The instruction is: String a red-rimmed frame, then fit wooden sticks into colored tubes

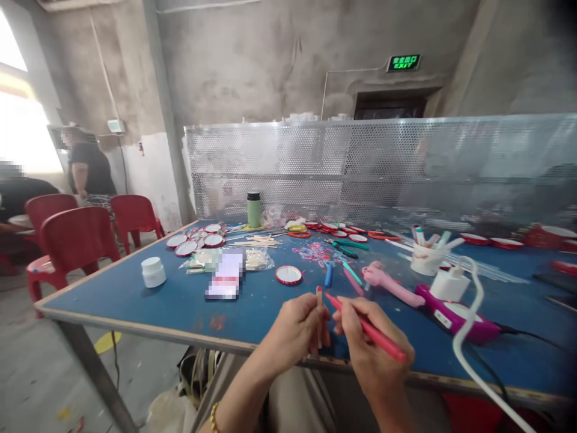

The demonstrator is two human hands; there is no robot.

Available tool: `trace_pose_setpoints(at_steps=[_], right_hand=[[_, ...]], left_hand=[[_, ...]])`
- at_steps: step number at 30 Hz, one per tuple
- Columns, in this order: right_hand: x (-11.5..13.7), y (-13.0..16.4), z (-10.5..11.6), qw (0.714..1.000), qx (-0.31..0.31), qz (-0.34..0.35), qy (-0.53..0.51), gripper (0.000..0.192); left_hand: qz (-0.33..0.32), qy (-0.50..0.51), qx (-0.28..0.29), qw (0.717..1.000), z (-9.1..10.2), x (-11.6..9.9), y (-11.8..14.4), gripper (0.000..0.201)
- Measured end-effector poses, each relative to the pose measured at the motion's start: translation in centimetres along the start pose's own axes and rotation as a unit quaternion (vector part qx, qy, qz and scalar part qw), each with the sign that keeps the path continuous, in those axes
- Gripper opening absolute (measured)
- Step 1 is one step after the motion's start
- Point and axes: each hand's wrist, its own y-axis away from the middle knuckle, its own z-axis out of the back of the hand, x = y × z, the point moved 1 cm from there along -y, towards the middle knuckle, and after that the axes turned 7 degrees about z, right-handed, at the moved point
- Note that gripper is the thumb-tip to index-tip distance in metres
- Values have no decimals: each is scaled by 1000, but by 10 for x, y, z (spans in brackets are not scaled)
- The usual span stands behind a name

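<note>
At lower centre of the frame, our left hand [295, 331] pinches a small wooden stick [320, 307] upright, while our right hand [372, 349] grips a red pen [365, 328], its tip at the stick, above the blue bench [135, 300].

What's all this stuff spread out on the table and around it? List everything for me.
table: one, blue top, fills the middle
jar: one, white, near the table's left edge
bottle: one, green with dark cap, far side
round lids: many, red-rimmed, scattered across the far half
wooden sticks: a pile, pale, behind the lids
cup of pens: one, white, right of centre
glue gun: one, purple and white, right, with a white cord
chairs: several, red, left of the table
mesh screen: one, silver, behind the table
exit sign: one, green, on the wall
people: two, far left
left hand: holds a small stick upright
right hand: holds a red pen to the stick's tip
</note>
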Motion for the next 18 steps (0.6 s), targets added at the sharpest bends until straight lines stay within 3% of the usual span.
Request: trace_pose_setpoints(at_steps=[10, 18], right_hand=[[2, 2, 1, 1000, 17, -3, -15, 15], [4, 2, 2, 1000, 23, -4, -13, 14]], left_hand=[[-41, -10, 9, 999, 0, 6, -1, 38], [-15, 0, 10, 1000, -2, 8, 1, 38]])
